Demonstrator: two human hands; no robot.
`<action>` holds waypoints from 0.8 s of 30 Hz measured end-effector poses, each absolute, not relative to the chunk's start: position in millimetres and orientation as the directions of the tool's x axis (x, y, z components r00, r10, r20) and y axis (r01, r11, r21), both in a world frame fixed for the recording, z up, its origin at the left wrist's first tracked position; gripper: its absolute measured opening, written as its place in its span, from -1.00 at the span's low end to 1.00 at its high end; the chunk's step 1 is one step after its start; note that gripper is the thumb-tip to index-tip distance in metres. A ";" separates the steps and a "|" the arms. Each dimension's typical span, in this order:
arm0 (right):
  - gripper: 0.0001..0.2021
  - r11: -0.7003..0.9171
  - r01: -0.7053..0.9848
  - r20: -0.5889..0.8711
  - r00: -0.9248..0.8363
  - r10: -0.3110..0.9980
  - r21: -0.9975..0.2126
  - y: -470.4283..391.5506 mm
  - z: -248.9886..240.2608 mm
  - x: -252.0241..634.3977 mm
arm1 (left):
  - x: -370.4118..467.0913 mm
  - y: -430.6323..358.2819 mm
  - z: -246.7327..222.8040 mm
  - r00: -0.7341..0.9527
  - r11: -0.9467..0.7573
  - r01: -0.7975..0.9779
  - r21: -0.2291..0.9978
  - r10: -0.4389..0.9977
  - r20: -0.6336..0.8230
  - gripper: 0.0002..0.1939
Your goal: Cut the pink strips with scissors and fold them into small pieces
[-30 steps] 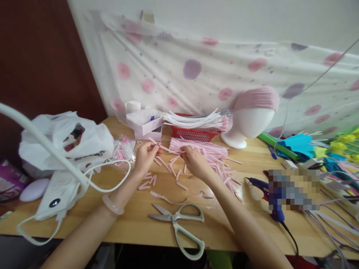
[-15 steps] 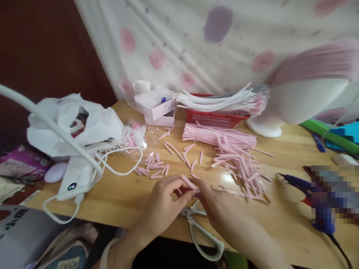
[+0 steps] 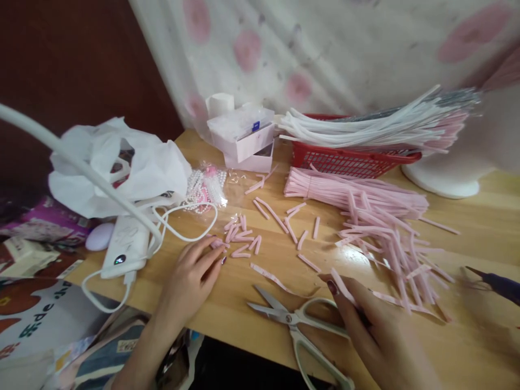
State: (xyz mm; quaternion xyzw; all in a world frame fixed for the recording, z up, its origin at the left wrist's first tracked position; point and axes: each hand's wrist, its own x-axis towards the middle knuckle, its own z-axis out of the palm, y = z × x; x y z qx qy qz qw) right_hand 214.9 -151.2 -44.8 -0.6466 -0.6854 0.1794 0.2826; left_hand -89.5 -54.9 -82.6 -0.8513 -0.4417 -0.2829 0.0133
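Observation:
Several short pink pieces (image 3: 242,236) lie in a loose group left of the middle. At their left edge my left hand (image 3: 194,271) reaches down, its fingertips touching some of them. My right hand (image 3: 365,319) is closed on a pink strip (image 3: 342,285) between thumb and fingers, beside the scissors' handles. The scissors (image 3: 288,318) lie with blades apart, pointing left. A printed measuring strip (image 3: 270,276) lies just above the blades. Longer pink stems (image 3: 396,249) are heaped at the right, in front of a tied pink bundle (image 3: 325,187).
A red basket (image 3: 357,162) holds white and pink stems. White boxes (image 3: 247,142), a bead packet (image 3: 205,188) and a white plastic bag (image 3: 154,168) stand behind. A power bank (image 3: 125,244) with a looping cable is at left, a blue tool (image 3: 501,284) at right.
My hands have moved apart: the left went left to the short pieces, the right moved right and down with a pink strip. The scissors are now uncovered. The view has shifted.

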 end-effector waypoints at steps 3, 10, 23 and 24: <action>-0.79 0.099 0.796 0.164 0.000 0.987 -0.598 -148.5 -47.9 220.0 | -92.1 -58.3 -83.2 0.434 -0.603 0.765 0.224 0.741 0.512 -0.81; -0.75 0.001 0.813 0.172 0.122 0.978 -0.583 -146.8 -55.1 222.5 | -81.8 -63.9 -74.3 0.377 -0.587 0.778 0.225 0.722 0.580 -0.80; -0.72 -0.086 0.799 0.161 0.224 0.961 -0.595 -151.0 -57.3 219.4 | -57.7 -46.7 -74.6 0.449 -0.610 0.764 0.211 0.736 0.507 -0.91; -0.73 -0.086 0.800 0.156 0.219 0.963 -0.594 -150.9 -56.7 219.2 | -58.0 -46.6 -74.0 0.450 -0.612 0.764 0.207 0.734 0.509 -0.90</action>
